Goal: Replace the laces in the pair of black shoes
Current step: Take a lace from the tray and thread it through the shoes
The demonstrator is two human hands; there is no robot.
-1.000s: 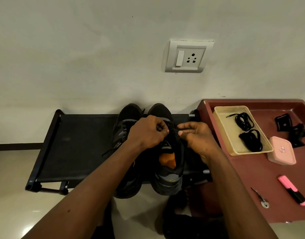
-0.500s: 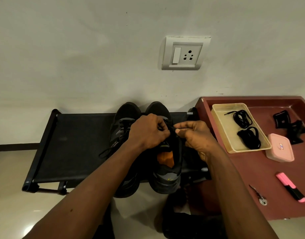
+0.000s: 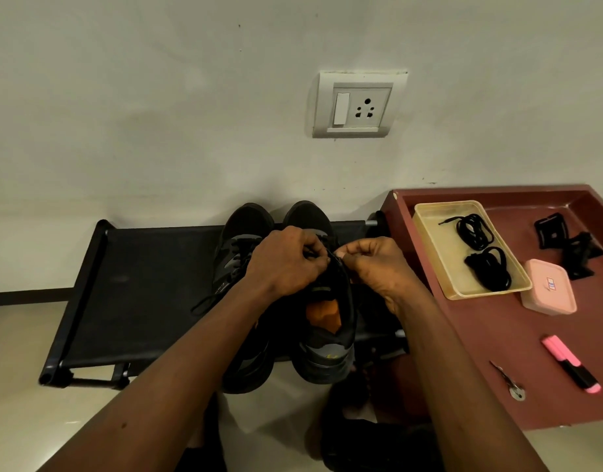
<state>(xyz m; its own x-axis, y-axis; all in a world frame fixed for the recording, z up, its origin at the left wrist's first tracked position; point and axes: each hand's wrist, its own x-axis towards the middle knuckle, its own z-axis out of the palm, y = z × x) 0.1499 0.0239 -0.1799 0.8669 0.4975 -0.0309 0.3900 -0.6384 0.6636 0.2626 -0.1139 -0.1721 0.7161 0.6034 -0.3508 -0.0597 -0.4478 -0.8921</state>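
Two black shoes stand side by side on a low black rack (image 3: 140,284), toes toward the wall. The left shoe (image 3: 240,240) still shows its lace. The right shoe (image 3: 327,352) has an orange insole. My left hand (image 3: 286,264) and my right hand (image 3: 378,264) meet over the right shoe's eyelets, fingers curled. Both pinch its black lace (image 3: 335,256), most of which they hide. Two coiled black laces (image 3: 477,229) (image 3: 490,269) lie in a beige tray (image 3: 436,253) to the right.
The beige tray sits on a dark red tray table (image 3: 480,352) with a pink box (image 3: 548,287), a pink highlighter (image 3: 570,364), a small metal tool (image 3: 508,381) and black clips (image 3: 565,243). A wall socket (image 3: 358,103) is above. Pale floor lies in front.
My right hand has shifted slightly left toward my left hand, so the fingertips now almost touch over the right shoe. The shoes have not moved.
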